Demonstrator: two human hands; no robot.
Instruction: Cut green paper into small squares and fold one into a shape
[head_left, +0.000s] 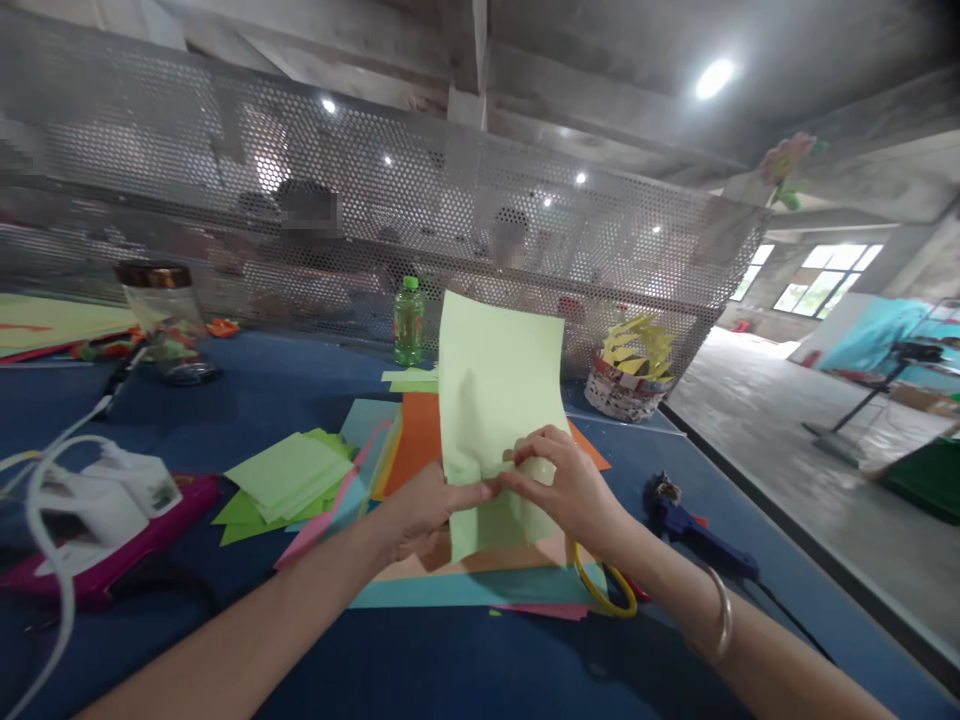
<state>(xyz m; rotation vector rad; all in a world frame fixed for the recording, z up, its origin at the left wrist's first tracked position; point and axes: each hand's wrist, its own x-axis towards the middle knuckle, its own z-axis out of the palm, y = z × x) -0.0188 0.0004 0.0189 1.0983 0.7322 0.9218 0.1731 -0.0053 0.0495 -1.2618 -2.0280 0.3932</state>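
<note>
Both hands hold a light green sheet of paper (495, 400) that stands up from the table. My left hand (424, 510) pinches its lower left edge with thumb and fingers closed. My right hand (562, 480) grips the lower middle of the sheet, fingers curled over a fold. Under the sheet lies a stack of coloured paper (420, 440): orange, blue, pink and peach sheets. A bangle sits on my right wrist.
A pile of green paper squares (289, 475) lies to the left. A blue glue gun (694, 530) and yellow-handled scissors (604, 590) lie to the right. A green bottle (409, 320), a jar (161, 315), a woven basket (630, 375) and a perforated metal screen (375, 210) stand behind.
</note>
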